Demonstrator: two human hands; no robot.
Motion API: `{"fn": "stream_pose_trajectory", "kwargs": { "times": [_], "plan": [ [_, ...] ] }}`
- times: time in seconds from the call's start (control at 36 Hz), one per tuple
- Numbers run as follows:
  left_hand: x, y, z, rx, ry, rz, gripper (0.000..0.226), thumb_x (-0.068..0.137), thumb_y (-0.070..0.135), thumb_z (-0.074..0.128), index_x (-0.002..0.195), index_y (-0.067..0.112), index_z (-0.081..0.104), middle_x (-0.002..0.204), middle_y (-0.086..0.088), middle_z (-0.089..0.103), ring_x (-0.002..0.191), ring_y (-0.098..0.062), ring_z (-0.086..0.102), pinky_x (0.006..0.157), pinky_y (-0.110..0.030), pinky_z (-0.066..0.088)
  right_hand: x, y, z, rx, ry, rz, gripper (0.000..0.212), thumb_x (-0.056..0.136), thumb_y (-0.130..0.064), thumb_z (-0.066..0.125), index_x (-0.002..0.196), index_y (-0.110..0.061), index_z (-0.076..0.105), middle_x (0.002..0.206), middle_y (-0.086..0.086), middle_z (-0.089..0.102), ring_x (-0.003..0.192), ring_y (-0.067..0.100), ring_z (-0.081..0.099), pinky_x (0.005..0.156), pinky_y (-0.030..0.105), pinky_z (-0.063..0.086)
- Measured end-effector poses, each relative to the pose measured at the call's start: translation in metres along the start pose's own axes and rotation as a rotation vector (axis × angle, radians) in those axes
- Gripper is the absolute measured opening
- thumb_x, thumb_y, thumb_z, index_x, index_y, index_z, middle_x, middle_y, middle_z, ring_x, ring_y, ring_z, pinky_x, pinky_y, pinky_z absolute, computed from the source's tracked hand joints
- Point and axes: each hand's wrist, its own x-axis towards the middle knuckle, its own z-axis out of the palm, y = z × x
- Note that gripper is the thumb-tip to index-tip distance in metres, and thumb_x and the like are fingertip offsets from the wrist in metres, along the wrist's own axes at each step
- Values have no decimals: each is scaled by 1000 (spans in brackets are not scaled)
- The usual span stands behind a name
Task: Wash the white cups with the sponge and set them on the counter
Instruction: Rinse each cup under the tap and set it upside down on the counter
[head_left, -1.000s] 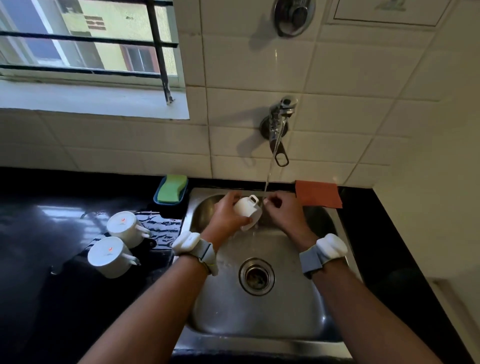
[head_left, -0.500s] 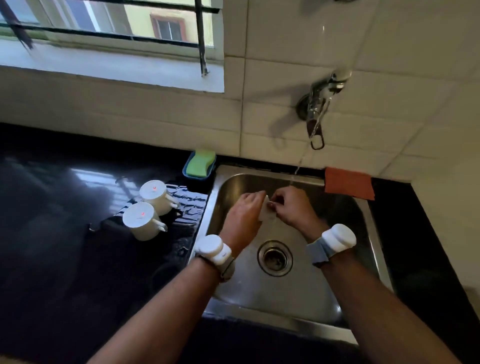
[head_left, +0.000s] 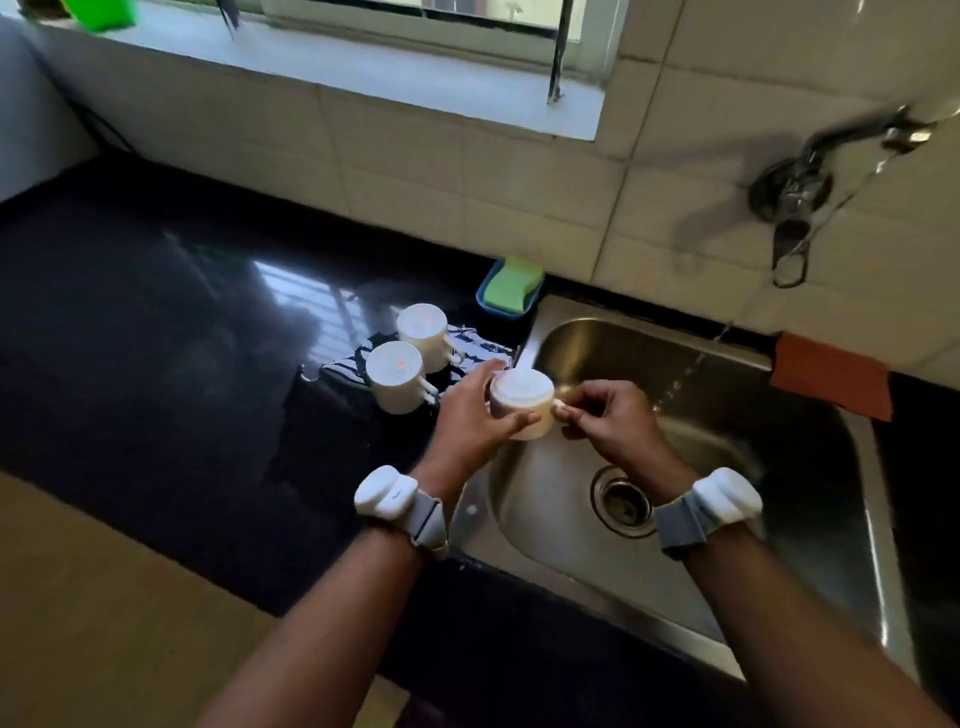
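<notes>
Our left hand (head_left: 467, 423) wraps the small glossy white cup (head_left: 521, 400), turned upside down, presumably to drain; our right hand (head_left: 605, 415) pinches its handle. The cup hangs over the left edge of the stainless-steel sink (head_left: 753, 415), near two inverted white cups (head_left: 395, 371) on a striped cloth (head_left: 470, 343) on the polished black desk (head_left: 156, 338).

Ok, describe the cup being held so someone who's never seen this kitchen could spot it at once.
Find the steel sink set in the black counter. At its left edge, the left hand grips an upturned white cup while the right hand pinches its handle. The other two white cups sit untouched on the striped cloth.
</notes>
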Motion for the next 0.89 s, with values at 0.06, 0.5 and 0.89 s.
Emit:
{"fn": "stream_pose_trajectory", "kwargs": {
  "times": [0.06, 0.5, 0.89],
  "plan": [
    [-8, -8, -12, -11, 25, -4, 71, 63, 18, 87, 126, 6, 55, 119, -8, 63, 110, -19, 60, 95, -25, 48, -3, -3, 12, 35, -47, -21, 8, 80, 2, 67, 86, 8, 67, 76, 19, 66, 68, 24, 63, 65, 31, 57],
    [-52, -62, -93, -23, 186, -79, 74, 58, 5, 87, 125, 6, 56, 121, -6, 63, 115, -20, 58, 103, -35, 44, 0, -22, 114, -126, -223, -174, 9, 72, -6, 78, 76, -6, 70, 73, 6, 69, 65, 14, 62, 67, 37, 56],
    [-52, -92, -116, -28, 191, -124, 70, 62, -3, 83, 126, 6, 55, 116, -2, 61, 112, -22, 58, 104, -38, 43, 9, -20, 156, -251, -206, -223, 10, 72, -20, 79, 78, -15, 72, 77, 1, 72, 74, 15, 65, 72, 40, 55]
  ]
}}
